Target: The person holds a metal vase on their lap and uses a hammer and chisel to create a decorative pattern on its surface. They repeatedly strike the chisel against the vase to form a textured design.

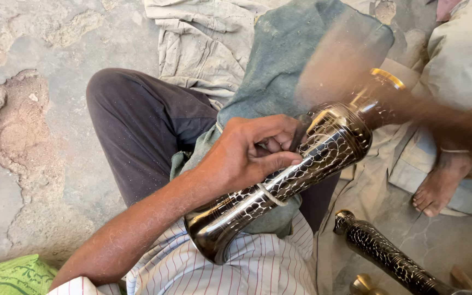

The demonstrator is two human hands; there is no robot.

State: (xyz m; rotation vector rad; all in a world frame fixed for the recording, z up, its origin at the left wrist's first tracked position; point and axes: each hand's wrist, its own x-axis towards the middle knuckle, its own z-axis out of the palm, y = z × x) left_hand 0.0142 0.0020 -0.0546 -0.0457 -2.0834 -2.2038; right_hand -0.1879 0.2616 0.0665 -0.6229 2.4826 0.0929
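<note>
Black metal vase (296, 169) w/ engraved silver scale pattern lies tilted across the person's lap, wide foot toward the striped shirt (258, 267), gold-rimmed mouth pointing up-right. Left hand (247, 155) sits on top of the vase about mid-body; fingers (271, 161) curled and pressed together, pinching a small thin tool against the vase surface, thumb alongside. What the tool is: too small to tell. Right hand (454, 123) comes in from the right edge as a motion-blurred streak over the vase neck; grip and finger state can't be told.

Under the vase: grey-green cloth (285, 54) draped over the knee, dark trousers (148, 131) to the left. Vase foot hangs just past the cloth edge, near the shirt. Open room left of the leg: bare cracked concrete floor (34, 136). Right side is crowded.

Around: second black patterned vase (389, 254) lying on the floor lower right, well apart from the held one; small brass piece (364, 285) beside it at the bottom edge. Another person's bare foot (441, 188) and pale garment just right of the vase neck. Green cloth (12, 276) at bottom-left corner.
</note>
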